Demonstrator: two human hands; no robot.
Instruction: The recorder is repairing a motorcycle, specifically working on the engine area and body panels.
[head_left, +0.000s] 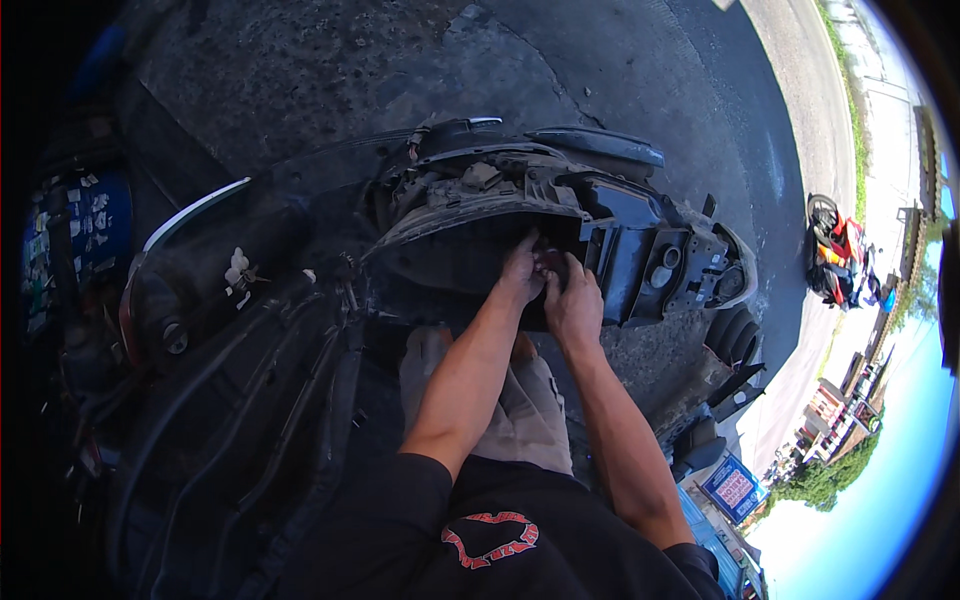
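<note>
In front of me is a stripped scooter body (470, 222) of dark, dusty plastic. Both my hands reach into its hollow, where a small dark reddish piece (549, 261) shows between my fingers; shade hides its kind. My left hand (519, 272) is closed at the left side of this piece. On the other side, my right hand (575, 305) has its fingers bent round it. Right beside my right hand lies a ribbed black plastic compartment (612, 275). The fingertips are partly in shadow.
A long black plastic panel (563, 143) lies along the far side of the body. At left stand more dark panels and a blue drum (100, 215) with paper scraps on it. A red motorcycle (838, 252) is parked farther right, near a blue sign (733, 489).
</note>
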